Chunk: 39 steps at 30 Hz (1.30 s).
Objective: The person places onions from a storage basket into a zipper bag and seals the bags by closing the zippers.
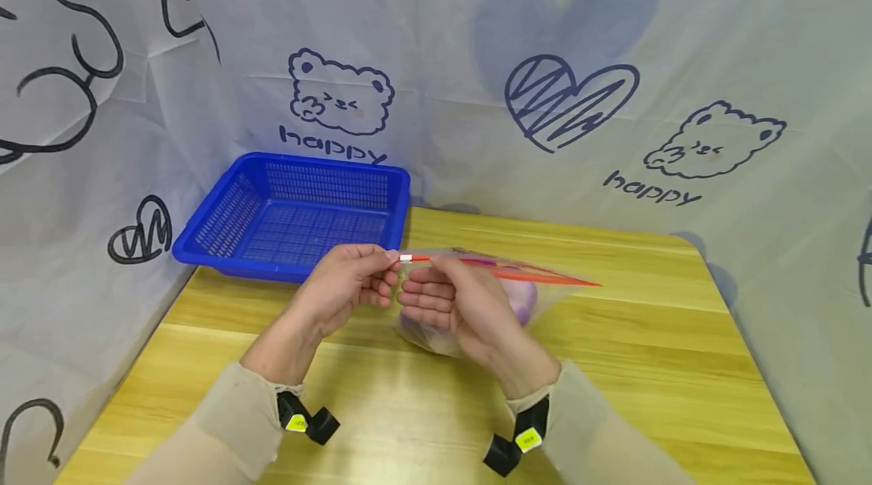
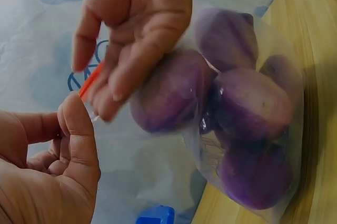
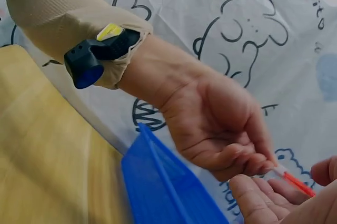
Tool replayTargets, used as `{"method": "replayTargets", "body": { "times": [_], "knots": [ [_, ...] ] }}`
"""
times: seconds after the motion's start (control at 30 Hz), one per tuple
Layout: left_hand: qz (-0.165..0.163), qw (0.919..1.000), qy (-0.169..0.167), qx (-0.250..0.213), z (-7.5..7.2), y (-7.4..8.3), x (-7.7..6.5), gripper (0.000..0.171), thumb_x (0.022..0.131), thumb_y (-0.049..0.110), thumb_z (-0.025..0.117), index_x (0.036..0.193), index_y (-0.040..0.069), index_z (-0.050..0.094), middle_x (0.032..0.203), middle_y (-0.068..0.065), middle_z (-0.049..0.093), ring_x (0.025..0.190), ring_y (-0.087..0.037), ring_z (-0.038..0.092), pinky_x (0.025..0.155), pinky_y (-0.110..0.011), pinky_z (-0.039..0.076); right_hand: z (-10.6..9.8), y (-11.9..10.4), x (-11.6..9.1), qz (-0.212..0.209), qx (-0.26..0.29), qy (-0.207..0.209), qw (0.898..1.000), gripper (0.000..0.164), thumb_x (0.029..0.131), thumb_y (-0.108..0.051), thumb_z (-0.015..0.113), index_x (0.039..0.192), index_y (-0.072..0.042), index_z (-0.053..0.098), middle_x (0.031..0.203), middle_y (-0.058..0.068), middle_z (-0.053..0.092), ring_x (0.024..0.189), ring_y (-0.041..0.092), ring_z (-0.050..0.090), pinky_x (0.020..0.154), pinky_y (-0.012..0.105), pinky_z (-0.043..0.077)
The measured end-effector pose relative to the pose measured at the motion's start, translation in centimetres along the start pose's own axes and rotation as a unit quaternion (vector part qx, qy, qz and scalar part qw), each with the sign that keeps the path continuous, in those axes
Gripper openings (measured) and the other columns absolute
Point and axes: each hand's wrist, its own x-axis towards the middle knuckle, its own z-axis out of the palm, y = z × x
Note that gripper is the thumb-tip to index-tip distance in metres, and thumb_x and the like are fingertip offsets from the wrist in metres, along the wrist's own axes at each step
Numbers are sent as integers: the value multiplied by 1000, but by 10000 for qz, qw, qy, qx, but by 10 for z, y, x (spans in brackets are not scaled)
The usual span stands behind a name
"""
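Observation:
A clear zip bag (image 1: 555, 296) with a red zip strip hangs close over the wooden table, holding several round purple-and-white vegetables (image 2: 253, 103). My left hand (image 1: 344, 281) pinches the left end of the strip, right by its small white slider (image 1: 406, 259). Beside it, my right hand (image 1: 470, 307) is at the strip, its palm turned toward the left hand. The right fingers reach out fairly straight, and the thumb stands apart from them with the red strip (image 3: 299, 183) passing between. In the head view the right hand covers part of the bag.
A blue plastic basket (image 1: 402, 201) with mesh sides stands at the back left of the table (image 1: 654, 364). Behind and at both sides hangs a white cloth (image 1: 450, 129) with drawn bears and hearts. A small black camera sits on each wrist.

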Motion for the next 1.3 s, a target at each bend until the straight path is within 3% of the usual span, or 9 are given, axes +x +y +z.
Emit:
{"method": "replayTargets", "body": {
  "times": [0.27, 0.53, 0.83, 1.1, 1.3],
  "knots": [
    [197, 9990, -42, 398, 5, 3, -6, 19, 107, 10, 57, 91, 4, 67, 80, 0, 67, 64, -7, 62, 62, -23, 58, 12, 4, 4, 112, 604, -163, 9980, 37, 108, -17, 50, 124, 12, 66, 100, 14, 79, 95, 25, 79, 91, 39, 62],
    [205, 9982, 8, 567, 4, 3, -8, 20, 106, 9, 59, 88, 6, 67, 77, 1, 65, 63, -7, 61, 62, -24, 58, 25, 13, 10, -215, 714, 356, 9966, 27, 106, -13, 59, 115, 9, 71, 91, 11, 78, 86, 21, 79, 83, 35, 64],
    [310, 9970, -58, 706, 4, 1, -11, 21, 106, 10, 60, 85, 8, 66, 76, 1, 65, 62, -8, 59, 62, -25, 57, 26, 15, 9, -152, 640, 632, 9958, 24, 104, -10, 63, 115, 8, 74, 90, 10, 79, 80, 19, 79, 74, 30, 64],
    [618, 9969, 101, 467, 12, 0, -15, 22, 104, 7, 61, 82, 9, 65, 74, 3, 62, 61, -7, 56, 59, -23, 55, 28, 16, 4, -321, 584, 883, 9939, 26, 105, -8, 59, 116, 11, 72, 92, 13, 79, 79, 18, 79, 74, 32, 64],
    [734, 9959, 405, 351, 16, -1, -16, 20, 103, 5, 60, 84, 8, 66, 73, 3, 61, 61, -7, 56, 59, -22, 53, 28, 14, 1, -479, 827, 1112, 9892, 24, 104, -9, 60, 112, 10, 73, 89, 12, 79, 78, 19, 80, 73, 32, 64]
  ]
}}
